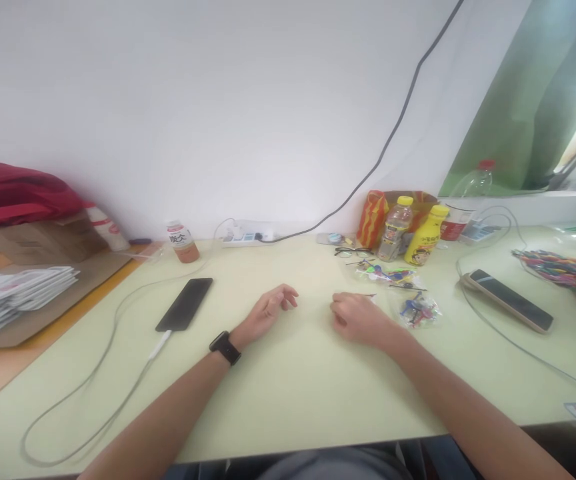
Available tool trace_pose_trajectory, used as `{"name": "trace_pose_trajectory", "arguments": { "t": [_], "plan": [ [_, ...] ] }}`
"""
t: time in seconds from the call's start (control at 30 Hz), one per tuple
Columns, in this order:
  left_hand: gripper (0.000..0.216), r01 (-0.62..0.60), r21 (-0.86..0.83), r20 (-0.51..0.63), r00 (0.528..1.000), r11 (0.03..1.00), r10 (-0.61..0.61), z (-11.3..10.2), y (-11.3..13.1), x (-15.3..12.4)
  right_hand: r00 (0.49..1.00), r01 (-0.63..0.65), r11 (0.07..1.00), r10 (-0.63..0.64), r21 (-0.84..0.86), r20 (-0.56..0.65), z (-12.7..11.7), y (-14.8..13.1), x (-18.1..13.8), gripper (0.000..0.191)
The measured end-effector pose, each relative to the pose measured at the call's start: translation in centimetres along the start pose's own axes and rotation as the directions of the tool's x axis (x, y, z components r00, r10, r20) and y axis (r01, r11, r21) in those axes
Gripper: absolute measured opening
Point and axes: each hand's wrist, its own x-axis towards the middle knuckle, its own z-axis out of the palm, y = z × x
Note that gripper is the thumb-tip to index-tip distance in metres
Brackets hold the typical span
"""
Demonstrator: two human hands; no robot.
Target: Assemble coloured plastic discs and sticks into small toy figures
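1. My left grip is hovering over or resting on the table, loosely curled; its fingers and thumb are standing apart, and I am seeing nothing between them.
2. My right grip is curling together like a loose fist. Its knuckles are hiding the inside, so I cannot tell whether it is clamping anything. A thin sliver is showing just past it, perhaps held, perhaps only lying behind.
3. The nearer bag, clear and holding small coloured pieces, is lying on the table near my right grip, on its right side. The farther bag is lying beyond it, just in front of the glasses.
4. I am judging the nearer bag light and limp: its film is probably sliding and crinkling under pressure, while the pieces inside are looking stiff, perhaps plastic.
5. For taking hold, I am favouring a pinch on its loose edge; squeezing the middle is risking bending slender pieces. The sliver is calling for a fingertip pinch along its length.
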Motion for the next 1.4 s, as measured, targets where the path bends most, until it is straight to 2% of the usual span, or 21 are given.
{"name": "trace_pose_trajectory", "arguments": {
  "t": [0.17,0.3,0.37,0.47,0.53,0.6,0.7,0.83,0.9,0.97,1.0,1.1,1.2,1.3,1.4],
  "plan": [
    [0.041,0.105,0.06,-0.097,0.99,0.993,-0.099,0.4,0.1,0.1,0.974,-0.203,0.978,0.207,-0.053,0.096,-1.1,1.8,-0.6,0.025],
    [0.038,0.14,0.11,-0.063,0.989,0.984,-0.134,0.6,0.9,0.0,0.963,-0.256,0.966,0.258,-0.034,0.083,-1.3,1.9,-0.4,0.028],
    [0.039,0.121,0.148,-0.023,0.993,0.982,-0.119,0.8,1.4,-0.2,0.979,-0.203,0.976,0.203,0.084,0.009,-1.5,1.3,-0.3,0.03],
    [0.046,0.077,0.191,-0.006,0.997,0.979,-0.077,1.2,1.9,-0.5,0.995,-0.052,0.951,0.077,0.305,-0.069,-1.4,-0.3,-0.1,0.041],
    [0.051,0.054,0.188,-0.018,0.999,0.981,-0.051,1.5,2.0,-0.7,0.998,0.042,0.902,-0.022,0.43,-0.051,-0.8,-1.3,0.1,0.047],
    [0.055,0.04,0.167,-0.026,0.999,0.985,-0.036,1.7,2.0,-0.8,0.994,0.1,0.84,-0.113,0.533,-0.008,0.0,-1.8,0.3,0.045],
    [0.057,-0.003,0.152,0.026,1.0,0.988,-0.001,2.0,1.9,-1.0,0.982,0.133,0.784,-0.187,0.607,0.027,1.0,-1.7,0.4,0.044],
    [0.06,-0.093,0.193,0.124,0.99,0.977,0.07,2.1,2.1,-1.3,0.973,0.191,0.728,-0.229,0.659,-0.028,0.9,-1.0,0.1,0.036],
    [0.055,-0.097,0.221,0.141,0.988,0.97,0.067,2.1,2.4,-1.4,0.976,0.191,0.727,-0.212,0.659,-0.048,0.4,-0.8,-0.2,0.024],
    [0.05,-0.098,0.241,0.154,0.986,0.965,0.061,1.9,2.7,-1.5,0.988,0.143,0.77,-0.144,0.621,-0.05,-0.1,-0.8,-0.4,0.01],
    [0.048,-0.103,0.249,0.165,0.984,0.963,0.063,1.9,2.9,-1.6,0.993,0.112,0.794,-0.103,0.598,-0.05,-0.3,-0.9,-0.5,0.009],
    [0.048,-0.094,0.289,0.167,0.985,0.953,0.047,1.8,3.3,-1.7,0.998,0.046,0.832,-0.014,0.553,-0.062,-0.5,-0.9,-0.5,0.024],
    [0.046,-0.034,0.4,0.11,0.994,0.916,-0.011,2.0,3.1,-1.6,0.997,0.035,0.842,0.01,0.539,-0.08,-0.3,-0.9,-0.3,0.023],
    [0.055,-0.036,0.558,0.089,0.996,0.829,-0.017,2.2,2.4,-1.5,0.993,0.054,0.85,0.007,0.523,-0.114,0.1,-0.8,-0.2,0.022],
    [0.065,-0.058,0.693,0.145,0.987,0.719,-0.061,2.2,1.9,-1.5,0.994,0.056,0.868,-0.002,0.493,-0.111,0.7,-0.7,-0.3,0.035]
  ]
}}
